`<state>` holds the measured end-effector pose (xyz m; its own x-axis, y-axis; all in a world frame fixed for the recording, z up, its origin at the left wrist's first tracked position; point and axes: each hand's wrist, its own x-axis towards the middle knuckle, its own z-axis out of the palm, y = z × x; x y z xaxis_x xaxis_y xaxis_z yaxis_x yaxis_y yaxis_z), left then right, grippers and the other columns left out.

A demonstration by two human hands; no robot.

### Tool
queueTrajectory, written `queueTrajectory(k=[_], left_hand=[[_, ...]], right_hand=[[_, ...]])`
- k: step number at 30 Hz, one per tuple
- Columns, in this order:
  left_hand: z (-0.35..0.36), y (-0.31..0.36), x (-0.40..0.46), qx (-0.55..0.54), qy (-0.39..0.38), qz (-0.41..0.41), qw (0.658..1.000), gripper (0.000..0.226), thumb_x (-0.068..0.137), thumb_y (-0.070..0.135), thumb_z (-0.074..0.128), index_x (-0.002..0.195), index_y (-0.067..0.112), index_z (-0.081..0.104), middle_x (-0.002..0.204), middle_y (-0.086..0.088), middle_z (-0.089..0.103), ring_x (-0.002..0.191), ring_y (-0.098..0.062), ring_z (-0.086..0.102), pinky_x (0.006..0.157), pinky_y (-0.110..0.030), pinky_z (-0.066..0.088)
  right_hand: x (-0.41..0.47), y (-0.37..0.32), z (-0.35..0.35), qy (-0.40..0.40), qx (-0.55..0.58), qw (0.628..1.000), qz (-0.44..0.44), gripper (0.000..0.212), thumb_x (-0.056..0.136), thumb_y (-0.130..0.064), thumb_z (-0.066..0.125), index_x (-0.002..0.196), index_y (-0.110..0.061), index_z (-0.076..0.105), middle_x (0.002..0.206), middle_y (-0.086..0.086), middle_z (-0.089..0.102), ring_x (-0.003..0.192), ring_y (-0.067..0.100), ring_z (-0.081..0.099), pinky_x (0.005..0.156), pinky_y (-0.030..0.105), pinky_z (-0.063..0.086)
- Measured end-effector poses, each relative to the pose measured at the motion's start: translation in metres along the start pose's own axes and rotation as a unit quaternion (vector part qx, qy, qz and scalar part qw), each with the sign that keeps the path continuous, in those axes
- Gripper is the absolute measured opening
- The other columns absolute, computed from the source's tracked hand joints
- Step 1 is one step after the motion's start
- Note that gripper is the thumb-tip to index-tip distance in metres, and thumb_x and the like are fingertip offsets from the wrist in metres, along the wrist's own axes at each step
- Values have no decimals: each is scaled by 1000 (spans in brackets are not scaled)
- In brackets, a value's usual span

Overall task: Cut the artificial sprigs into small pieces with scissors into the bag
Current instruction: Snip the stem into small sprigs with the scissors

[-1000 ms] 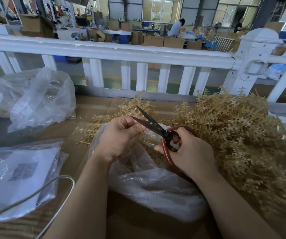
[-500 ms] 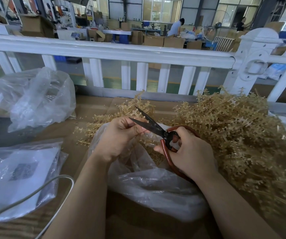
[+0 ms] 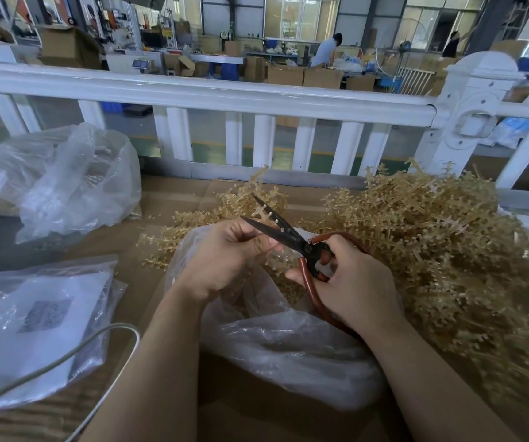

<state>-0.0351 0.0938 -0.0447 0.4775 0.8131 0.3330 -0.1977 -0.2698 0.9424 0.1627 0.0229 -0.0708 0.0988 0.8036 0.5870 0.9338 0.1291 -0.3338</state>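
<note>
The left hand [image 3: 225,256] is curled, and its fingertips pinch a thin tan artificial sprig [image 3: 264,215] that passes between the blades of the scissors [image 3: 284,236]. The right hand [image 3: 352,282] grips the red-brown loop handles of the scissors, with the thumb through one loop and the fingers wrapped around the other. The dark blades are open in a narrow V and point toward 10 o'clock, and the sprig lies in the gap between them. Both hands are above the open mouth of a clear plastic bag [image 3: 288,346], which lies on the cardboard-covered table [image 3: 174,199]; small tan pieces are visible through the plastic, under the hands. A big pile of uncut sprigs [image 3: 448,250] lies at 3 o'clock from the hands, touching the bag, and some loose sprigs [image 3: 174,234] are spread at 10 o'clock. At 9 o'clock a crumpled clear bag [image 3: 75,183] sits well apart, and at 8 o'clock there is a flat bag with a paper sheet [image 3: 30,330] inside, with a grey cable [image 3: 75,355] over it. A white railing [image 3: 212,94] runs along the far edge at 12 o'clock
</note>
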Motion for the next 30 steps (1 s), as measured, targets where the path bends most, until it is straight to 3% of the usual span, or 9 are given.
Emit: queueTrajectory(k=[9,14,18,30], left_hand=[[0,-3,0,-62,18,26,998,10,84,9,62,93,6,66,79,4,75,73,-5,69,66,-16,53],[0,-7,2,-64,46,7,997,14,83,12,66,96,7,70,90,-3,76,83,-12,69,73,-23,56],[1,-7,1,-81,43,13,996,13,83,10,66,95,7,69,87,-3,76,81,-12,71,70,-21,56],[3,-5,0,-93,46,9,995,10,81,9,63,89,11,70,82,-1,75,76,-10,70,67,-20,56]], right_hand=[[0,0,1,-8,14,1000,10,67,69,-101,30,99,-44,50,80,-25,59,75,1,66,55,16,42],[0,-2,-3,-17,23,1000,12,69,69,-100,32,99,-42,54,79,-26,60,77,4,69,56,14,41],[1,-3,-3,-30,31,999,16,75,67,-102,30,103,-41,55,86,-20,68,81,7,71,64,26,56],[0,-3,-4,-36,43,998,14,73,67,-103,31,103,-43,52,79,-25,58,78,6,70,64,29,59]])
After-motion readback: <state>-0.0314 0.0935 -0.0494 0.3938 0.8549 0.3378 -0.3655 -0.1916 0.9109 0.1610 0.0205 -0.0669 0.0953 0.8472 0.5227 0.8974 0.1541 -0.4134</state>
